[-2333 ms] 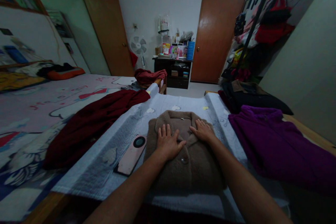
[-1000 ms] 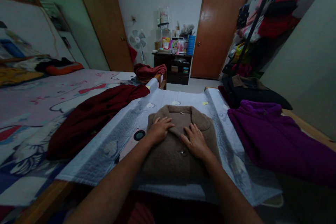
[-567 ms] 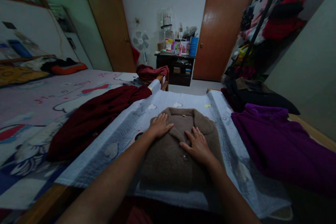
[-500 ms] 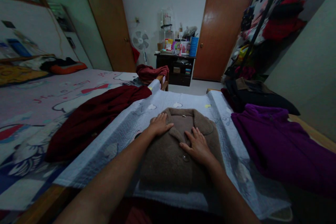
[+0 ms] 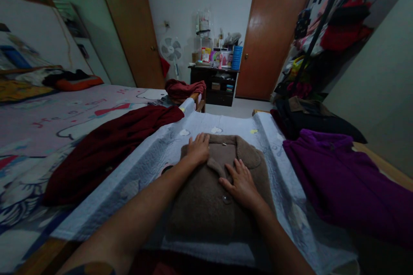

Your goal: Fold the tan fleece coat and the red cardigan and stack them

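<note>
A folded brown fleecy coat (image 5: 206, 206) lies with its collar facing away from me on a pale blue patterned cloth (image 5: 222, 121). My left hand (image 5: 198, 148) rests on the left side of the collar, fingers pointing forward and its thumb not clearly visible. On the coat's front, just right of the neck opening, my right hand (image 5: 241, 182) lies flat with its fingers apart. A round button (image 5: 226, 199) shows below and left of the right hand. Neither hand grips anything.
A dark red garment (image 5: 116, 150) lies to the left, beside a pink printed bed (image 5: 74, 107). Purple (image 5: 342, 176) and black (image 5: 316, 116) clothes are piled at the right. Farther back are a fan (image 5: 171, 50), a dark cabinet (image 5: 211, 86) and a door (image 5: 267, 38).
My left hand has shifted slightly right along the collar, and its thumb no longer sticks out. The right hand stays nearly in place. The view has moved slightly.
</note>
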Tool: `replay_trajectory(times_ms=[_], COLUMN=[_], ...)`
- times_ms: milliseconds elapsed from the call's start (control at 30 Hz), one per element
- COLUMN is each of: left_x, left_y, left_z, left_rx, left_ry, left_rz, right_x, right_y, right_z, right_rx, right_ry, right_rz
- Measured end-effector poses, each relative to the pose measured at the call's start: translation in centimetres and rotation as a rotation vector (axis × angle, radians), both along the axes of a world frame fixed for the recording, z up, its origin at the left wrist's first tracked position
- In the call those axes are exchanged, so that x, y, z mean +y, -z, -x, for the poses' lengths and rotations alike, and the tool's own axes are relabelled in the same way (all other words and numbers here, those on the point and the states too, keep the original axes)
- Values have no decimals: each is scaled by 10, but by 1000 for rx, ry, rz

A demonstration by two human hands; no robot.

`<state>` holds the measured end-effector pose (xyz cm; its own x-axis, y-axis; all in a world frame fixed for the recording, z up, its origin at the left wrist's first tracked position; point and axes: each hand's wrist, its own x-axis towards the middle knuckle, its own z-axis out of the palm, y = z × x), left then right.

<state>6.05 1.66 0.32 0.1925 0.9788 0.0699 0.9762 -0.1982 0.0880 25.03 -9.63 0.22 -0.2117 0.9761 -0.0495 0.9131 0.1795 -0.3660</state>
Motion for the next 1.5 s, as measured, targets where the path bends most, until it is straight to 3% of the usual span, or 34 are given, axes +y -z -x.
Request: replay_trajectory(times_ms=[133,233,533,700,800,900,1000,1100,1267,1500], left_x=[-15,-10,28,25,1,-49,-106,-141,-148,-147], left_y=[-1,4,22,12,-1,-8,-5,4,13,12], left_z=[-16,-19,-22,-13,-2,5,7,5,3,4], left_rx=[-5,1,13,-84,-188,-210,-145,-114,-122,-122], left_ry=[107,107,52,81,100,159,256,238,215,208], left_rz=[164,209,180,109,142,155,44,-42,-84,-66], right_x=[0,0,0,0,3,3,-7,-24,-39,-30], right_y=[0,-1,0,3,8,12,14,14,19,20], right_z=[0,0,-1,-2,-5,-13,-22,-28,-28,-36], right_rx=[-2,-1,12,25,50,124,211,207,125,4], right_ry=[-8,-5,-2,-3,-5,-24,-30,-49,-17,44], right_rz=[2,4,23,5,-23,-69,-135,-177,-209,-154])
